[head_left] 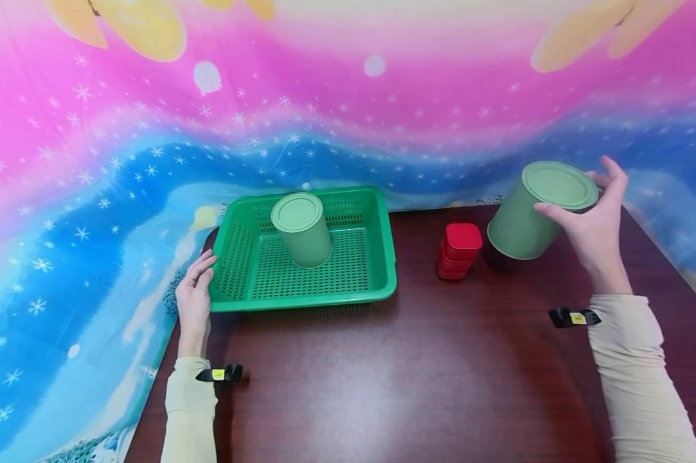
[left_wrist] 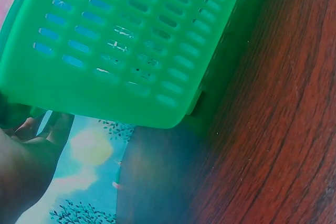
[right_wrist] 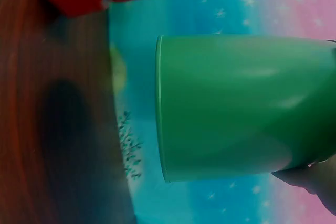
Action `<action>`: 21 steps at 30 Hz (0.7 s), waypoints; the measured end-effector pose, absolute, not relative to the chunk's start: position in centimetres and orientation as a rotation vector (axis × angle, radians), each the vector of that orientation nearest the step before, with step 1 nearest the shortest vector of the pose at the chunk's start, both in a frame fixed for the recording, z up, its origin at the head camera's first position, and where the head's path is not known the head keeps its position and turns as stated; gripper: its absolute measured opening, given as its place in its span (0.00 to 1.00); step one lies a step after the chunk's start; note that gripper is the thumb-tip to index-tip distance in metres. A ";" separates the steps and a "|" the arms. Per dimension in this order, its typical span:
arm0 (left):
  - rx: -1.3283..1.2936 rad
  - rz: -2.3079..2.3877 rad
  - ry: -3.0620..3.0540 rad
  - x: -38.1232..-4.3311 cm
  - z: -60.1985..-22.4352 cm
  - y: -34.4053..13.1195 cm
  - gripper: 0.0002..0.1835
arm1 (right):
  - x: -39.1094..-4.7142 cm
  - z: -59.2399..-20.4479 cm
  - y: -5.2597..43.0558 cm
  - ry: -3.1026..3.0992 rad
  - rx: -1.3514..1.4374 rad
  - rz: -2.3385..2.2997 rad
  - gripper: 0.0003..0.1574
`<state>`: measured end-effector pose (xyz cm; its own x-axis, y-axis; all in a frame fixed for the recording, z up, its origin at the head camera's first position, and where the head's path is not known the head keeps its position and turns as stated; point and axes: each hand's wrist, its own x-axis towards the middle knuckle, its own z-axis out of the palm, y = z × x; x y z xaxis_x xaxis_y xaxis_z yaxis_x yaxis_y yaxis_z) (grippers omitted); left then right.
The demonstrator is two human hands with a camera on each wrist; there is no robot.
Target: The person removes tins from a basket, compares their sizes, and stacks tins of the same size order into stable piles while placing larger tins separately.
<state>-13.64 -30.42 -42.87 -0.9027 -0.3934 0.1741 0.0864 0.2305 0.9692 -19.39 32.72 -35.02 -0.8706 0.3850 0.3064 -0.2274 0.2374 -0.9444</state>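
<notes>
My right hand grips a large green bucket near its narrow, upward-facing base, thumb on the near side and fingers on the far side. The right wrist view shows the bucket's wide rim held off the table, over a dark shadow. At the left, my left hand holds the left rim of a green perforated basket; in the left wrist view its fingers are partly hidden behind the basket's corner. Inside the basket stands a smaller upturned green bucket, narrow end up.
Between basket and raised bucket stands an upright stack of red square blocks or containers. Everything is on a dark wood table. A colourful printed cloth hangs behind the table and along its left side.
</notes>
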 end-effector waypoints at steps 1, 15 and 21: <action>0.282 -1.716 -2.126 -13.7 -42.9 -30.4 0.19 | -19.5 -35.3 32.9 -2.088 -0.165 1.621 0.69; 0.269 -1.717 -2.114 -13.6 -42.9 -30.3 0.19 | -21.0 -38.7 33.4 -2.268 -0.280 1.489 0.70; 0.268 -1.716 -2.116 -13.7 -42.8 -30.3 0.19 | -21.9 -40.5 33.8 -2.296 -0.282 1.514 0.71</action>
